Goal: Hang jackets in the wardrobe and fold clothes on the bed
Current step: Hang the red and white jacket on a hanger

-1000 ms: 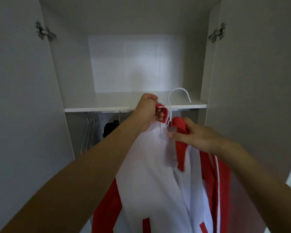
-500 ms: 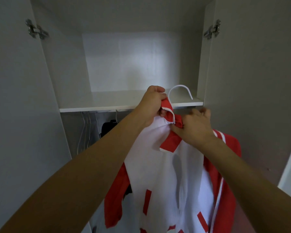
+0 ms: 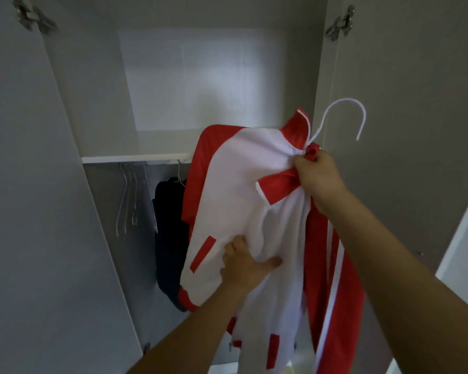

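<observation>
Fingers of the right hand (image 3: 318, 179) are curled tight round the bunched collar of the red and white jacket (image 3: 238, 190), clamping it where the neck of the white hanger (image 3: 343, 117) comes out; the hook stands up free just above those knuckles, tilted toward the open right-hand door (image 3: 416, 103) and caught on nothing. Lower down, the left hand (image 3: 245, 261) pinches a fold of the white front panel, thumb stretched across the cloth to one side and the fingertips tucked into it, so I cannot see how far they wrap. The jacket hangs between the two grips, in front of the wardrobe opening, its red sleeve with white stripes trailing down below the right wrist.

Beyond the fingers the wardrobe (image 3: 97, 109) is pale grey, with a white shelf (image 3: 135, 158) level with the right hand and off to its left. Under the shelf, to the left of the left hand, a few bare wire hangers (image 3: 127, 195) dangle, and beside them a dark garment (image 3: 168, 238) hangs on its own hanger, partly behind the jacket's shoulder. The rail they hang from is hidden by the shelf edge. The left door (image 3: 25, 211) stands open as well, and metal hinges show at both top corners. The jacket's hem and the wardrobe floor are cut off at the bottom, where something pale yellow shows that I cannot make out.
</observation>
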Tool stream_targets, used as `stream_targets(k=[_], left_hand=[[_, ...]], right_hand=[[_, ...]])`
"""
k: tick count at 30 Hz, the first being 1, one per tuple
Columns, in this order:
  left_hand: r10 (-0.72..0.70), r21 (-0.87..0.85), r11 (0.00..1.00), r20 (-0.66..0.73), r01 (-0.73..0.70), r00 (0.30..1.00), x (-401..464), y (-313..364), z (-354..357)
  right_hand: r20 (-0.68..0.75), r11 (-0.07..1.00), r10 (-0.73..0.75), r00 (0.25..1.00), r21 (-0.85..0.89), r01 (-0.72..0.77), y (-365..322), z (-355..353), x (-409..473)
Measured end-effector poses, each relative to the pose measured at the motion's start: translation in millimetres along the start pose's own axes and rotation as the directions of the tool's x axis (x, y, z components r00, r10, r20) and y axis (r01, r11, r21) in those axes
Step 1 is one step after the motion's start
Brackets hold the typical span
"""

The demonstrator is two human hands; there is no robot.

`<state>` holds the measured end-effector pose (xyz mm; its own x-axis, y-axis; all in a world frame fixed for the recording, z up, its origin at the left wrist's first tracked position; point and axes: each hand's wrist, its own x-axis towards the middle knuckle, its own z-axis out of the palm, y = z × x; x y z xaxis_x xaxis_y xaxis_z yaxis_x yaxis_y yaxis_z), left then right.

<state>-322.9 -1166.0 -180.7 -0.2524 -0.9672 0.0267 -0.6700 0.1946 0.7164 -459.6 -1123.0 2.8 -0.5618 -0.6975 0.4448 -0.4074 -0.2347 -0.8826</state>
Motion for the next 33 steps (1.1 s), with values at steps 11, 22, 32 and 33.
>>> stream_targets(k=[11, 22, 32, 33], left_hand=[[0.301, -0.288, 0.884, -0.253, -0.368, 0.92, 9, -45, -28], [0.244, -0.058, 0.968, -0.038, -0.245, 0.969, 36, -99, -70], [0.602, -0.005, 0.797, -0.065, -0.604, 0.796, 14, 14, -76], [0.642, 0.03, 0.767, -0.018, -0.641, 0.767, 12, 24, -80]], right_hand=[[-0.324, 0.984, 0.045, 0.945, -0.148, -0.098, 31, -18, -38], [-0.251, 0.942, 0.0, 0.968, -0.326, -0.084, 105, -21, -73], [-0.108, 0.902, -0.003, 0.994, -0.429, -0.044, 129, -29, -102], [-0.096, 0.943, 0.02, 0.995, -0.329, -0.051, 128, -31, -104]])
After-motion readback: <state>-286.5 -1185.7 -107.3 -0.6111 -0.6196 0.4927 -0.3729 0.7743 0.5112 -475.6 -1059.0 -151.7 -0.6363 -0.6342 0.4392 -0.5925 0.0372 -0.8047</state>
